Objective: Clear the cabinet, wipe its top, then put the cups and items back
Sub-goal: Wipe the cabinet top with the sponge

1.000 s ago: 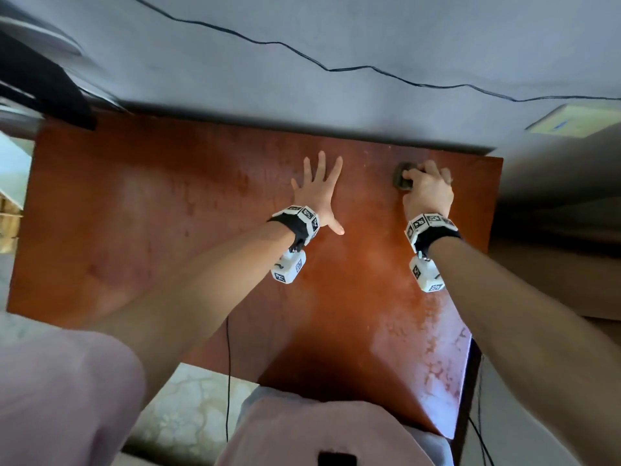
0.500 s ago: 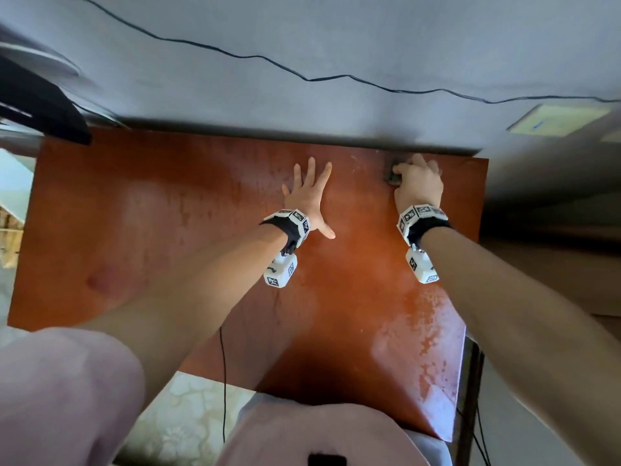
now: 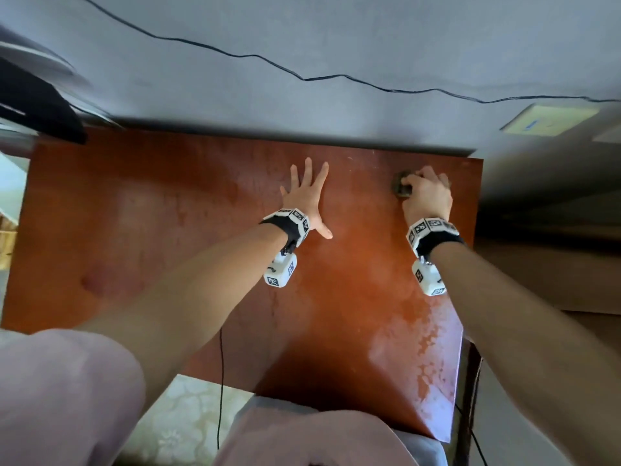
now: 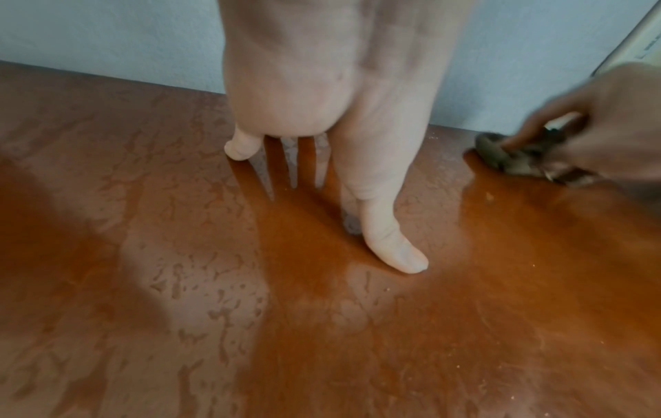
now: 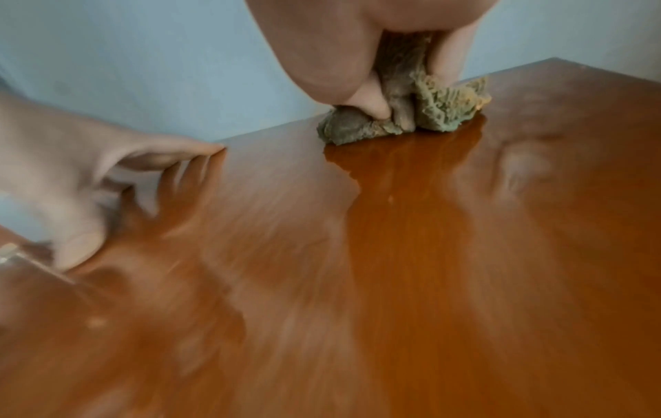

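The reddish-brown cabinet top [image 3: 168, 230] is bare and streaked with wet patches [image 4: 200, 282]. My right hand [image 3: 425, 193] grips a crumpled grey-green cloth [image 5: 400, 116] and presses it on the top at the back right, close to the wall. The cloth [image 3: 400, 188] shows only as a dark lump ahead of the knuckles in the head view. My left hand [image 3: 307, 193] lies flat on the top near the middle, fingers spread and straight, thumb out to the right [image 4: 393, 249]. No cups or other items show in any view.
A blue-grey wall [image 3: 302, 35] runs along the cabinet's back edge with a black cable [image 3: 302, 79] across it. A dark object [image 3: 37, 105] overhangs the back left corner. A pale switch plate [image 3: 551, 121] sits on the wall at right. Patterned floor [image 3: 181, 418] lies below the front edge.
The right hand with the cloth has stayed at the back right, shifting only slightly. The left hand stays flat at the middle. The head view has shifted a little.
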`<state>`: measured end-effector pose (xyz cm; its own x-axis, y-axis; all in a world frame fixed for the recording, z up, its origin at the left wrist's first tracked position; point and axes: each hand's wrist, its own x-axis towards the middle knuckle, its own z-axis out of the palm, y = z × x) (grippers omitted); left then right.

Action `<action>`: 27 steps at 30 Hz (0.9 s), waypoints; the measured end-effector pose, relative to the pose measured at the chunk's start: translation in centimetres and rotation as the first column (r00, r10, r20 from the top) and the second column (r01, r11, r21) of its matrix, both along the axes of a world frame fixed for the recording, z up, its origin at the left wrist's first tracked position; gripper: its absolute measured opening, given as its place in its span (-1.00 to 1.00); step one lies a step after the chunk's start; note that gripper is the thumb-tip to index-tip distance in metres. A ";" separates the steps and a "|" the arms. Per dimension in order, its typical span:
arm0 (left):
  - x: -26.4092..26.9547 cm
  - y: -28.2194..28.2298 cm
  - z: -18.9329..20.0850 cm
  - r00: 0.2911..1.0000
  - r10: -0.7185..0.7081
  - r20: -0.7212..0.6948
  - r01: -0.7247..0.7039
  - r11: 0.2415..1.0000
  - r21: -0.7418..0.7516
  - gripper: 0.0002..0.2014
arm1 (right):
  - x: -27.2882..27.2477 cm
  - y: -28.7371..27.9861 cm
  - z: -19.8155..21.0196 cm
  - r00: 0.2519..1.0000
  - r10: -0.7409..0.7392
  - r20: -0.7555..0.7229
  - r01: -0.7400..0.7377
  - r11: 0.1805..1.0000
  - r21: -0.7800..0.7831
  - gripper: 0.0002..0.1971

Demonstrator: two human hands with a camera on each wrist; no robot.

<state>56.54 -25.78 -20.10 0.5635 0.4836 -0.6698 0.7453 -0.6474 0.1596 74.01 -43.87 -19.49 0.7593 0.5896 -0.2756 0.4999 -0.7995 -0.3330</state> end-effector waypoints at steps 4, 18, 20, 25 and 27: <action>0.1 0.3 -0.4 1.000 0.006 0.002 -0.006 1.000 0.006 0.70 | 4.8 3.8 -0.7 0.999 -0.002 0.053 0.002 1.000 0.016 -0.64; 0.1 0.3 0.0 1.000 -0.016 -0.027 0.016 1.000 0.009 0.70 | -2.0 -2.9 0.2 1.000 0.011 0.003 -0.011 1.000 -0.017 -0.49; 0.1 0.3 0.0 1.000 -0.011 -0.017 0.011 1.000 0.005 0.70 | -1.9 -2.6 0.2 1.000 0.006 0.014 -0.005 1.000 -0.015 -0.52; 0.2 0.2 0.0 1.000 -0.010 -0.003 0.010 1.000 0.002 0.69 | 2.4 1.3 -0.7 0.998 0.002 0.066 -0.003 1.000 0.021 -0.55; 0.1 0.4 -0.1 1.000 -0.006 0.006 0.006 1.000 -0.002 0.69 | 4.3 3.4 -0.9 0.997 0.010 0.081 -0.012 1.000 0.029 -0.59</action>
<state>56.61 -25.33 -20.15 0.5703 0.4788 -0.6675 0.7407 -0.6511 0.1659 78.35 -40.42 -20.39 0.7719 0.6047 -0.1961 0.5347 -0.7844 -0.3144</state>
